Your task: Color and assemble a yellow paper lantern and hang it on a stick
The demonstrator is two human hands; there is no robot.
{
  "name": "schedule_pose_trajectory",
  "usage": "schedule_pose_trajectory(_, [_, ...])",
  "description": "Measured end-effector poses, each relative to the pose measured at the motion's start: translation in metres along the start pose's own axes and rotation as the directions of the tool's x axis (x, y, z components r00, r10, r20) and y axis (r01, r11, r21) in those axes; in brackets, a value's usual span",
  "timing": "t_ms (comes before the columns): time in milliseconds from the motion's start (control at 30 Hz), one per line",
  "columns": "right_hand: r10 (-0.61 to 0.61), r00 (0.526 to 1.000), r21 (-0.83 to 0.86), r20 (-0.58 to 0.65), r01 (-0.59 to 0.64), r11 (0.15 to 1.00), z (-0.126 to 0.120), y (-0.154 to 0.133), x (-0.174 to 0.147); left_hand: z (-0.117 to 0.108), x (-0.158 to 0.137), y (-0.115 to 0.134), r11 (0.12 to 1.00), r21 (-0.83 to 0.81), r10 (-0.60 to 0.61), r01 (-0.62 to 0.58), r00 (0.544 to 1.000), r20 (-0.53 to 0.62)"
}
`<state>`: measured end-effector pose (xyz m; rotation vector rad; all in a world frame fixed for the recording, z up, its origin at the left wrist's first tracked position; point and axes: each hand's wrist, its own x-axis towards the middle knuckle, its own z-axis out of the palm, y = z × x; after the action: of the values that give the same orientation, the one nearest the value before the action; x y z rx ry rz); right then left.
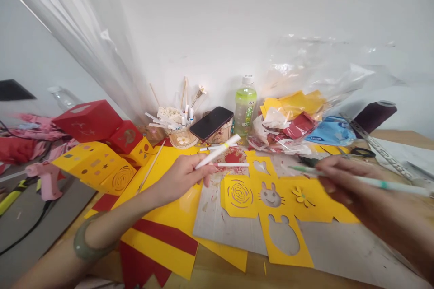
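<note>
Left hand (190, 174): thumb and fingers pinching white marker (219, 151). Right hand (349, 180): fingers pinching green-tipped pen (383, 184). Yellow card (290, 189), pierced with shapes: lies on grey board (230, 230).

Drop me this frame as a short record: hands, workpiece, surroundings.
left_hand: left hand holds white pen with a yellow band
right_hand: right hand holds green-banded pen; tip contact unclear
workpiece: yellow card, lying flat, with rabbit, spiral and heart cut-outs
under_workpiece: grey board
behind: basket of pens and sticks, phone, green-labelled bottle
picture_left: red box, patterned yellow box, pink glue gun
picture_right: blue packet, dark spool
</note>
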<state>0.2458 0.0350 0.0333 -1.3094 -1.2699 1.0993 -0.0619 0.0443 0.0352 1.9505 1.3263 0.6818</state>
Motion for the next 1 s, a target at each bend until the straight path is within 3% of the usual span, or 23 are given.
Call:
schedule_pose_trajectory(100, [0.076,0.968,-0.142,0.238,-0.043,0.989,0.021,0.013,-0.004,0.017,0.004,-0.008,0.969,0.185,0.165,-0.164,0.986,0.012])
schedule_pose_trajectory(167, [0.090,0.954,-0.197,0.287,-0.033,0.980,0.038,0.017,-0.007,0.030,0.003,-0.012,0.895,0.311,0.328,-0.320,0.944,0.026])
schedule_pose_trajectory(300, [0.040,0.939,-0.060,0.343,-0.020,0.998,0.057,0.022,-0.004,0.049,-0.006,-0.027,0.620,0.483,0.646,-0.618,0.752,0.133])
schedule_pose_trajectory(400, [0.043,0.925,-0.001,0.377,-0.046,0.999,0.062,0.033,0.003,0.057,-0.012,-0.036,0.437,0.571,0.766,-0.695,0.620,0.169])
schedule_pose_trajectory(467, [0.038,0.926,-0.013,0.377,-0.036,0.999,0.064,0.042,0.006,0.061,-0.014,-0.039,0.363,0.622,0.793,-0.694,0.580,0.185])
schedule_pose_trajectory(667, [-0.024,0.940,-0.157,0.339,0.081,0.984,0.071,0.056,0.007,0.063,-0.016,-0.043,0.313,0.654,0.804,-0.689,0.559,0.203])
schedule_pose_trajectory(800, [-0.073,0.931,-0.215,0.359,0.159,0.964,0.076,0.052,0.008,0.062,-0.018,-0.045,0.312,0.659,0.785,-0.685,0.576,0.228])
schedule_pose_trajectory(1000, [-0.071,0.929,-0.257,0.363,0.173,0.951,0.081,0.051,0.012,0.062,-0.018,-0.044,0.325,0.655,0.779,-0.682,0.585,0.223])
